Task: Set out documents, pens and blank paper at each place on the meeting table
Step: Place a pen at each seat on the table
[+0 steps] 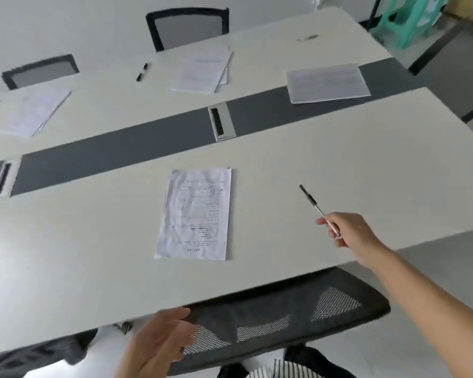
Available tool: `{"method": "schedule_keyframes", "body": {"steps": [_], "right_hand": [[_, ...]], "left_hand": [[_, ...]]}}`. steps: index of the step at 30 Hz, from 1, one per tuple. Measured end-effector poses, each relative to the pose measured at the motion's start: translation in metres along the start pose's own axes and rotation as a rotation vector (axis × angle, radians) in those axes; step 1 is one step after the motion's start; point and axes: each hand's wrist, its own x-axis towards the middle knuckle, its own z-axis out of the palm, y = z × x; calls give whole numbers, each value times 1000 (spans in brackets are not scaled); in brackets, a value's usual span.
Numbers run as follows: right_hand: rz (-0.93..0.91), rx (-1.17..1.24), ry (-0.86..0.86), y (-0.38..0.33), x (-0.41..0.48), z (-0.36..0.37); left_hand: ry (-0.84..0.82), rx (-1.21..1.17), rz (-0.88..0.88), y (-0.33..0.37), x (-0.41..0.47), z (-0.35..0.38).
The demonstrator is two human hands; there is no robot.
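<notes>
Our right hand [349,236] pinches the pen [318,211], left hand [159,342] slack; dropped, it may roll off the table [338,159] beneath.

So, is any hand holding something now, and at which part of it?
The right hand pinches a pen by its pale near end; the dark end points away over the table. The left hand is open and holds nothing.

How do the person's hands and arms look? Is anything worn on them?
Both hands are bare: no gloves or watch show on the left hand or the right hand. The right forearm has no sleeve in view. Striped clothing shows at the bottom edge.
</notes>
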Motion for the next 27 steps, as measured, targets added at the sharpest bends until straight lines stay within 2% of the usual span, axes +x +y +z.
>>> {"method": "schedule_keyframes", "body": {"steps": [4,6,10,16,20,23,27], "right_hand": [[17,-322,3,16,88,26],[-11,-438,19,18,115,40],[-73,-615,20,5,139,63],[-129,-763,14,-1,152,75],[-57,-740,-80,-3,138,67],[4,-515,-189,-4,107,50],[21,-303,-170,5,28,9]], "left_hand": [[54,-131,-127,2,-12,18],[185,-165,-159,-5,-15,26],[356,-193,-219,-21,-29,35],[444,-209,-199,-30,-45,50],[418,-286,-162,-23,-46,50],[324,-292,-125,-15,-42,44],[187,-226,-38,-4,-30,36]]}}
